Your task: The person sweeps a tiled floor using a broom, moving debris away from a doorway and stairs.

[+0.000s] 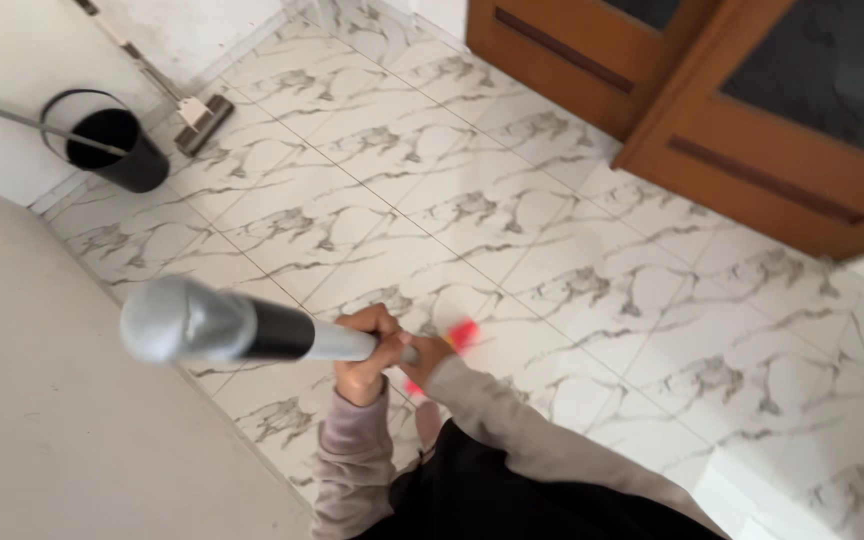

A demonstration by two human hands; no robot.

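Observation:
A long pole (217,325) with a grey cap and a black band points up toward the camera. My left hand (364,352) is wrapped around its silver shaft. My right hand (430,356) grips the shaft just below and to the right, touching the left hand. Under the hands a blurred red part (463,334) at the pole's lower end shows against the marble-patterned floor tiles (472,200). The rest of that end is hidden by my hands and my grey-pink sleeves.
A black bucket (117,150) with a thin metal rod in it stands in the far left corner. A floor wiper (202,113) leans on the wall beside it. Brown wooden doors (752,150) stand at the top right. A white wall (62,400) runs along the left.

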